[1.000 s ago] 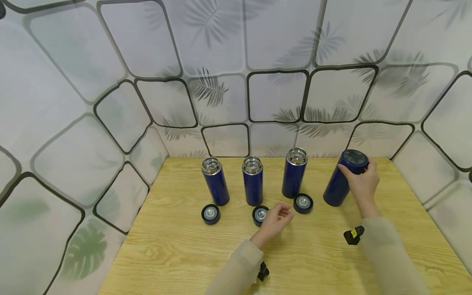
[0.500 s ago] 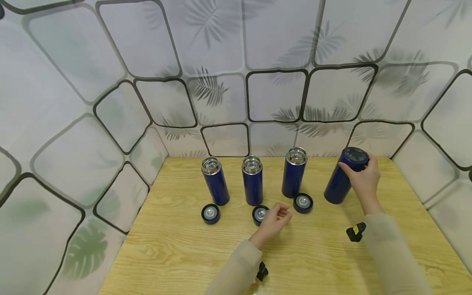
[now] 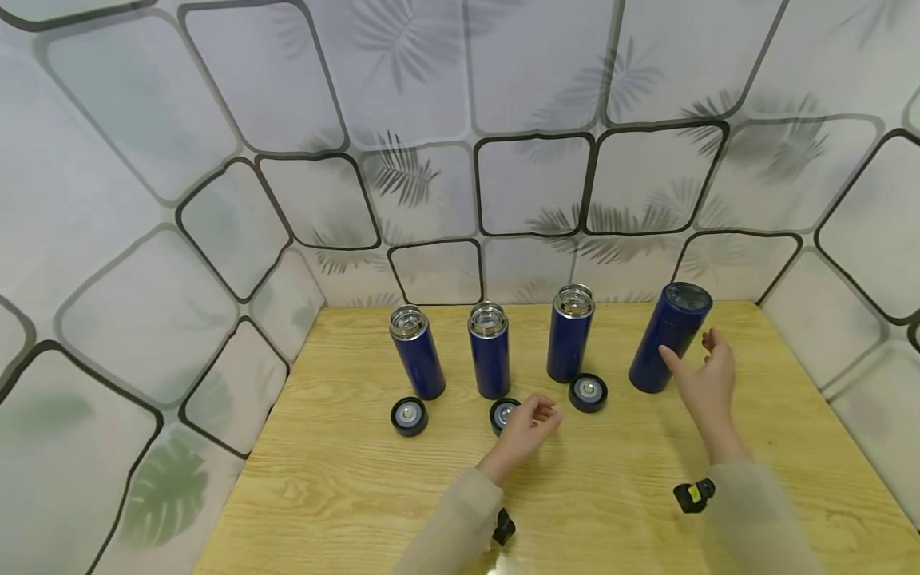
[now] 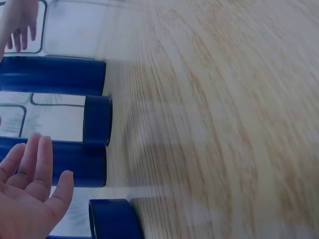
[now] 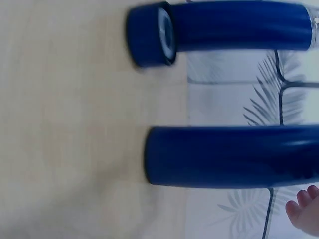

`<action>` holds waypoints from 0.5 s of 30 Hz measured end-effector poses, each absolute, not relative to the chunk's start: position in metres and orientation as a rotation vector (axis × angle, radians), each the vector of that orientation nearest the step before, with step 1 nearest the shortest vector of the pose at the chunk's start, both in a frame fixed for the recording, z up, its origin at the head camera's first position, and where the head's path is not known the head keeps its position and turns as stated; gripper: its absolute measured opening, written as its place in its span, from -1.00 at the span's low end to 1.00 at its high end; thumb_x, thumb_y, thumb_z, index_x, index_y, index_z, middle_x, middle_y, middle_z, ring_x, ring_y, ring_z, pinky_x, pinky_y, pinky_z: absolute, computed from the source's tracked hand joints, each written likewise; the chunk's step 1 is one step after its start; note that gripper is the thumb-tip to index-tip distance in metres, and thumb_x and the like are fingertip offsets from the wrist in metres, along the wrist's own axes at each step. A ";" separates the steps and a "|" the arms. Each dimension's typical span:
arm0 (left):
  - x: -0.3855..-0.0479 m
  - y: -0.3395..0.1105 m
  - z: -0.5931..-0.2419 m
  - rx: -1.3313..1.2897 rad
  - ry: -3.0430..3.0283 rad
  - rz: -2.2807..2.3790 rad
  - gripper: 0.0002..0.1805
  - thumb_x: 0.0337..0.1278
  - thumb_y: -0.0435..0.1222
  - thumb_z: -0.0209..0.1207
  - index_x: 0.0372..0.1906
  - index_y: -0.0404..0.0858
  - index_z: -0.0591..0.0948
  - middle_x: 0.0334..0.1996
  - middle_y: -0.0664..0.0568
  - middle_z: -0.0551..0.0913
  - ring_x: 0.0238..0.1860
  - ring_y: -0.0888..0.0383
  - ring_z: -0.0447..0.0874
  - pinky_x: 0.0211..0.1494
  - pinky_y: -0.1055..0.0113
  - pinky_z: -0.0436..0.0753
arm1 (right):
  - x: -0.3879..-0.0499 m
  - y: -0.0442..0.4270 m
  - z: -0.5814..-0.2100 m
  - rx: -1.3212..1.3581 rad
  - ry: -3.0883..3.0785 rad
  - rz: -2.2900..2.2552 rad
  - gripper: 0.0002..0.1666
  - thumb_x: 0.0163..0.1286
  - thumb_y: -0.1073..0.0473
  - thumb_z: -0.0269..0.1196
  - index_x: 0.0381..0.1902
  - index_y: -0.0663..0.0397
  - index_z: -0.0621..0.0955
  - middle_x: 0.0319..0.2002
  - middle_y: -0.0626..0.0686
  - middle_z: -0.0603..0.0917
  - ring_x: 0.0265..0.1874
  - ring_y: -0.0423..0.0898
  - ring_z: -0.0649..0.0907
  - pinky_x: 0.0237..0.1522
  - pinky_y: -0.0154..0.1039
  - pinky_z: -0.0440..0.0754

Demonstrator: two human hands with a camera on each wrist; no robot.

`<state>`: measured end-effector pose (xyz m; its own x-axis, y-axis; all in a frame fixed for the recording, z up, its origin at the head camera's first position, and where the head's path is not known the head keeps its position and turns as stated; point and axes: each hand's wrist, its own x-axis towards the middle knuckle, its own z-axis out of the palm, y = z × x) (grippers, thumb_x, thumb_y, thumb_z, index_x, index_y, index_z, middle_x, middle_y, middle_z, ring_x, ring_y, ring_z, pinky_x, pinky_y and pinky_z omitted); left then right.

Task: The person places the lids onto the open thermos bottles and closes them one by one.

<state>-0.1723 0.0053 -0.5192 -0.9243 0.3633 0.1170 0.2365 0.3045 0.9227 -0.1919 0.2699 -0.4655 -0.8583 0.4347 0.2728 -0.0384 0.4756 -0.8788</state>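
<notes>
Four blue bottles stand upright in a row. The rightmost bottle (image 3: 664, 339) has its dark lid on; my right hand (image 3: 707, 383) is beside it, thumb near its side and fingers spread apart from it. In the right wrist view, fingertips (image 5: 304, 204) show next to that bottle (image 5: 229, 157). My left hand (image 3: 528, 427) hovers over the table with loosely bent fingers and holds nothing, partly covering a lid (image 3: 503, 414). The left wrist view shows that hand (image 4: 35, 194) with its fingers apart.
Three bottles without lids (image 3: 419, 355), (image 3: 490, 355), (image 3: 571, 339) stand to the left. Upturned lids (image 3: 409, 416), (image 3: 588, 392) lie in front of them on the wooden table (image 3: 323, 479). A patterned wall covering (image 3: 535, 188) rises behind.
My right hand has let go of the rightmost bottle's top and moved down toward me. My left hand has shifted slightly to the left.
</notes>
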 end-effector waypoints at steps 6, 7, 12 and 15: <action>-0.158 0.001 -0.489 0.552 2.430 1.716 -0.78 0.15 -0.38 0.06 -0.13 -0.42 0.48 -0.30 -0.16 0.57 -0.23 0.00 0.52 -0.25 0.41 0.43 | -0.175 0.258 -0.484 -0.283 -2.313 1.392 -0.05 0.14 0.08 0.26 0.28 0.41 0.01 0.18 0.38 0.17 0.15 0.25 0.20 0.13 0.08 0.14; -0.156 0.000 -0.485 0.551 2.426 1.719 -0.79 0.14 -0.39 0.06 -0.13 -0.43 0.48 -0.30 -0.18 0.57 -0.23 -0.01 0.52 -0.25 0.41 0.43 | -0.174 0.256 -0.486 -0.273 -2.317 1.392 -0.06 0.14 0.10 0.26 0.28 0.42 0.03 0.16 0.39 0.19 0.13 0.26 0.22 0.11 0.09 0.15; -0.153 -0.001 -0.478 0.562 2.426 1.706 -0.79 0.15 -0.41 0.04 -0.14 -0.45 0.47 -0.29 -0.21 0.56 -0.23 -0.03 0.52 -0.24 0.41 0.43 | -0.170 0.248 -0.499 -0.185 -2.381 1.355 -0.14 0.13 0.16 0.27 0.21 0.51 0.12 0.07 0.45 0.27 0.06 0.31 0.28 0.03 0.13 0.22; -0.158 0.001 -0.489 0.569 2.434 1.707 -0.80 0.15 -0.40 0.05 -0.15 -0.45 0.48 -0.30 -0.21 0.57 -0.24 -0.03 0.53 -0.25 0.40 0.45 | -0.169 0.243 -0.507 -0.133 -2.450 1.323 -0.19 0.17 0.13 0.24 0.17 0.56 0.16 0.04 0.47 0.29 0.04 0.33 0.29 0.02 0.14 0.23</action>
